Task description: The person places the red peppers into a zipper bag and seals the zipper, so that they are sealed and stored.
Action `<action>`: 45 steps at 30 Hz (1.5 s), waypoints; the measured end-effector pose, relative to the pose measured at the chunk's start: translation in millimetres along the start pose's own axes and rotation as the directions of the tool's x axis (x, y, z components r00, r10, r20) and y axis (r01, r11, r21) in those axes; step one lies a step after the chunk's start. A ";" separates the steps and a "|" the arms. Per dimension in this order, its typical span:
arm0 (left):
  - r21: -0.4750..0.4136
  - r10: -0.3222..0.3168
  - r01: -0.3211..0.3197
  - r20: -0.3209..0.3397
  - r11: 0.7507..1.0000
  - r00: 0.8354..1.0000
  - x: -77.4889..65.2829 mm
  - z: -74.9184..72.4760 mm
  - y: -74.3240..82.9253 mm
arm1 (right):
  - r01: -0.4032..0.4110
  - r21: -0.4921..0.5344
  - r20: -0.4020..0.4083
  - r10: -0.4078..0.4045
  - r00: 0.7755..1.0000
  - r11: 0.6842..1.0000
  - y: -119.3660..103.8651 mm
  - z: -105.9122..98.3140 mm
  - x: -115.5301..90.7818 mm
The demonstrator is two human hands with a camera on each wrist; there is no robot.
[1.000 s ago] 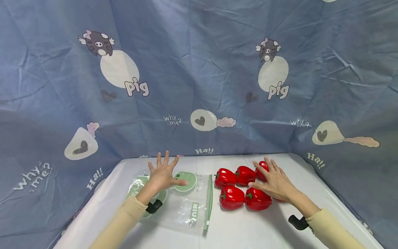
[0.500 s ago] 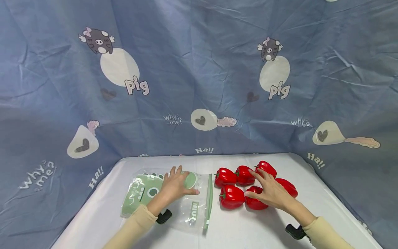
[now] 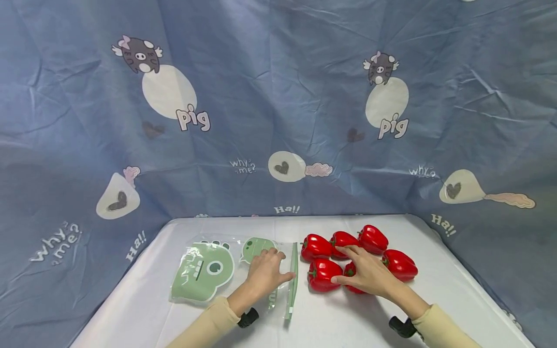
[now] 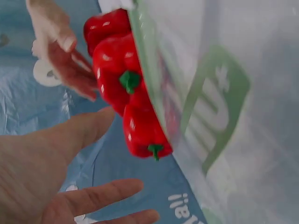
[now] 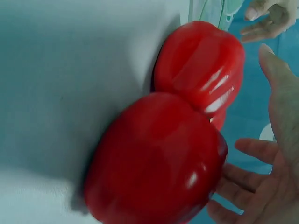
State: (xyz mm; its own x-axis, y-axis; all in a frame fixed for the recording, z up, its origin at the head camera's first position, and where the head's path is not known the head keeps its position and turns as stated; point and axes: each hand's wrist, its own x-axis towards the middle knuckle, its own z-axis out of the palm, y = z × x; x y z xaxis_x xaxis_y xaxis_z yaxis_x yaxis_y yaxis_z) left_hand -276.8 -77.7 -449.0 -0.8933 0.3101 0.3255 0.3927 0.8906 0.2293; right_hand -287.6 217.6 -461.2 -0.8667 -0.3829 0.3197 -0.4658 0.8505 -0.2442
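Note:
My left hand (image 3: 266, 271) is over the right part of a clear zip bag (image 3: 202, 273) with green monster prints, its thumb close to the green zip strip (image 3: 293, 282). In the left wrist view its fingers are spread with nothing between them. Several glossy red bell peppers with green stems lie right of the bag. My right hand (image 3: 367, 271) hovers over the front ones, partly hiding the middle pepper (image 3: 349, 270); its thumb tip overlaps the front left pepper (image 3: 324, 276). Seen from the right wrist, the fingers stand beside a large pepper (image 5: 154, 158), apart and not curled round it.
A white cloth (image 3: 313, 324) covers the table. Another pepper (image 3: 400, 266) lies to the right of my right hand, and more sit in a back row (image 3: 315, 247). A blue printed curtain (image 3: 278, 106) hangs behind and at both sides.
The left hand has moved right and nearer across the bag, uncovering the large monster print. The right hand has come lower and left over the front peppers, uncovering the right ones.

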 end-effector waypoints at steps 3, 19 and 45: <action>0.023 0.022 -0.022 -0.012 0.999 1.000 -0.5 6.0 5.3 | 0.032 0.001 -0.019 -0.032 0.999 0.999 -2.9 4.0 1.1; 0.171 0.030 -0.030 0.002 0.985 1.000 -8.1 26.9 19.0 | -0.055 0.090 0.128 0.043 0.991 0.994 -14.1 15.4 2.2; -0.258 -0.126 0.107 -0.057 0.960 0.990 -19.9 23.4 -9.4 | 0.031 0.071 0.157 -0.042 0.987 0.997 -19.8 16.0 4.5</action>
State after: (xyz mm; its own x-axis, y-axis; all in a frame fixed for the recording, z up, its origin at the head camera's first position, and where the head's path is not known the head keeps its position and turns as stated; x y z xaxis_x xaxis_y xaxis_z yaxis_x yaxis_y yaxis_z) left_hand -267.8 -84.5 -479.1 -0.9217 0.1765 0.3455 0.3381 0.8023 0.4920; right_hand -285.1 193.3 -469.6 -0.8635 -0.4703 0.1821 -0.5042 0.8103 -0.2986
